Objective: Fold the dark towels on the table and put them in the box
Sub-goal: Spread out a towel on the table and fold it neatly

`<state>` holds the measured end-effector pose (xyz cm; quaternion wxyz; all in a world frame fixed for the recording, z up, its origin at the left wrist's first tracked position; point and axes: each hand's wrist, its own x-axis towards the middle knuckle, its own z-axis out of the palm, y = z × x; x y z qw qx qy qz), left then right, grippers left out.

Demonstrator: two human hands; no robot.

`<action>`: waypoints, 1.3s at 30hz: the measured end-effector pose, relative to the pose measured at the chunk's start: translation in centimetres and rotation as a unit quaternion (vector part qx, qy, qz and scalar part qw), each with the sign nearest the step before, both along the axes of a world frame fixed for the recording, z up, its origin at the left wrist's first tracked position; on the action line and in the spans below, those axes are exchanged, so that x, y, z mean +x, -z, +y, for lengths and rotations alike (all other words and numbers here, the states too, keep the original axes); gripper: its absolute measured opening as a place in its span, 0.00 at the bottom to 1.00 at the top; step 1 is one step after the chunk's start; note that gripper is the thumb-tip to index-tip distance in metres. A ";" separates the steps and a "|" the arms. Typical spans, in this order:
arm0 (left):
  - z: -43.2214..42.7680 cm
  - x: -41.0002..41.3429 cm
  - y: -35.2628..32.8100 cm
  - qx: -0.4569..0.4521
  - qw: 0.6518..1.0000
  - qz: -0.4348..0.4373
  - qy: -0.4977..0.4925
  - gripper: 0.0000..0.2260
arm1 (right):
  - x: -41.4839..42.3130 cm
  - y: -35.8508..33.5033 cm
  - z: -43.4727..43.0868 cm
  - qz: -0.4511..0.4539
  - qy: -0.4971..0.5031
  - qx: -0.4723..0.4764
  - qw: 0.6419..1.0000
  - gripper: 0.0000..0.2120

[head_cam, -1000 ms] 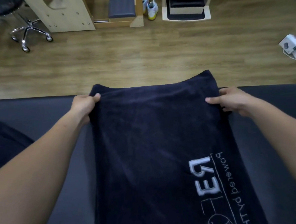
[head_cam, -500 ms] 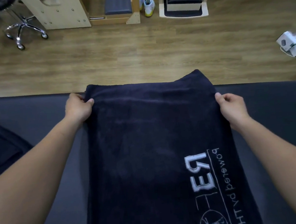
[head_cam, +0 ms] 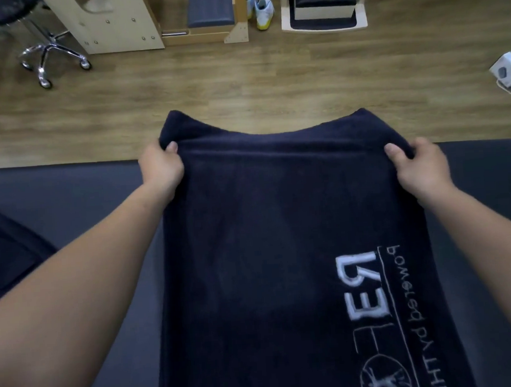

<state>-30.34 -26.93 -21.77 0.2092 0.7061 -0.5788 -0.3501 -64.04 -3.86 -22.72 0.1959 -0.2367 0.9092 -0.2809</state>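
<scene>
a dark navy towel (head_cam: 266, 237) lies lengthwise on the dark grey surface (head_cam: 69, 198), running from the near edge of the view to the far edge of the surface. its far end is raised off the surface and sags slightly in the middle between the two held corners. the left hand (head_cam: 161, 169) pinches the far left corner, thumb on top and fingers curled under the cloth. the right hand (head_cam: 417, 165) pinches the far right corner in the same manner. both forearms are bare and extended. pale embroidered lettering (head_cam: 370, 288) shows on the towel's right half, reading reversed. another dark cloth (head_cam: 6, 253) lies at the left edge of the surface. beyond the surface: wooden floor (head_cam: 241, 83), a chrome chair base (head_cam: 51, 59), a pair of white shoes (head_cam: 262, 9).
</scene>
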 end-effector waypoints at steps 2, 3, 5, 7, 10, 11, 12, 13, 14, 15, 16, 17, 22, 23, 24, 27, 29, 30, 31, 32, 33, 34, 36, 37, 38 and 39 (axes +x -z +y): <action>-0.8 -1.5 0.5 0.018 0.999 0.015 0.022 0.13 | -0.3 0.4 0.0 -0.020 0.035 0.010 0.999 0.17; -1.0 -1.8 0.7 0.026 0.999 0.011 0.022 0.13 | -0.7 0.4 0.0 -0.042 0.046 0.027 0.998 0.17; -1.3 -1.5 1.2 0.044 0.999 -0.004 0.012 0.18 | -1.7 -0.1 0.3 -0.122 0.057 0.062 0.989 0.20; -0.9 -0.8 1.2 0.047 0.998 -0.027 0.023 0.24 | -2.8 -1.0 0.9 -0.161 0.068 0.103 0.979 0.17; 1.7 -1.1 0.5 -0.108 0.970 -0.160 0.145 0.26 | -2.4 -2.1 0.9 0.046 0.024 0.194 0.980 0.16; 3.0 -2.1 0.5 -0.177 0.941 -0.189 0.219 0.24 | -1.0 -2.3 0.2 0.139 -0.015 0.179 0.974 0.18; 4.5 -3.5 0.9 -0.230 0.905 -0.201 0.297 0.23 | 0.9 -2.3 -1.0 0.198 -0.075 0.132 0.968 0.20; 6.1 -5.1 1.5 -0.257 0.867 -0.208 0.373 0.23 | 3.4 -2.2 -2.3 0.216 -0.159 0.082 0.960 0.21; 7.6 -6.6 2.1 -0.258 0.831 -0.215 0.443 0.24 | 5.9 -1.5 -3.7 0.218 -0.259 0.057 0.939 0.24; 8.9 -8.0 2.7 -0.235 0.803 -0.228 0.499 0.27 | 8.4 -0.5 -4.8 0.212 -0.352 0.066 0.909 0.28; 9.9 -8.9 3.2 -0.200 0.783 -0.249 0.534 0.29 | 9.9 0.6 -5.4 0.200 -0.420 0.099 0.880 0.33; 10.0 -9.2 3.8 -0.176 0.778 -0.270 0.539 0.31 | 10.1 1.4 -5.6 0.202 -0.449 0.130 0.860 0.35; 4.3 -6.1 4.0 -0.078 0.851 -0.354 0.381 0.29 | -0.9 2.6 -2.2 0.229 -0.295 0.242 0.895 0.34; 3.0 -5.2 3.4 -0.045 0.865 -0.363 0.344 0.28 | -3.0 2.1 -1.4 0.197 -0.257 0.273 0.906 0.33; 1.9 -4.5 2.7 -0.005 0.874 -0.376 0.308 0.27 | -4.5 1.5 -0.9 0.166 -0.223 0.305 0.911 0.33; -0.4 -4.7 1.0 0.010 0.848 -0.450 0.280 0.27 | -4.8 -0.2 -2.2 0.179 -0.187 0.290 0.921 0.31; 1.2 -6.6 0.8 -0.102 0.835 -0.390 0.375 0.24 | -1.3 -0.5 -3.5 0.224 -0.262 0.199 0.917 0.31; 2.9 -7.6 1.1 -0.133 0.828 -0.328 0.435 0.24 | 1.6 -0.3 -3.9 0.230 -0.313 0.169 0.906 0.33; 5.3 -8.5 1.8 -0.143 0.816 -0.287 0.482 0.26 | 4.8 0.5 -4.0 0.229 -0.355 0.162 0.892 0.35; 7.9 -9.1 2.6 -0.144 0.806 -0.280 0.501 0.28 | 7.9 1.4 -3.9 0.226 -0.382 0.165 0.881 0.35; 10.2 -9.3 3.5 -0.137 0.807 -0.289 0.496 0.29 | 10.5 2.3 -3.6 0.223 -0.393 0.162 0.877 0.34; 11.6 -9.1 4.2 -0.130 0.816 -0.301 0.477 0.29 | 11.9 3.0 -3.3 0.218 -0.390 0.152 0.882 0.33; 11.6 -8.2 4.7 -0.152 0.834 -0.301 0.438 0.29 | 11.0 3.2 -2.9 0.233 -0.387 0.121 0.884 0.31; 10.9 -7.4 4.5 -0.155 0.838 -0.304 0.427 0.29 | 9.5 3.1 -2.2 0.236 -0.390 0.119 0.882 0.31; 10.2 -6.5 4.2 -0.148 0.839 -0.315 0.420 0.28 | 7.9 3.0 -1.2 0.239 -0.391 0.132 0.879 0.31; 9.7 -5.4 4.2 -0.126 0.846 -0.322 0.406 0.28 | 6.1 2.9 0.2 0.232 -0.379 0.157 0.882 0.31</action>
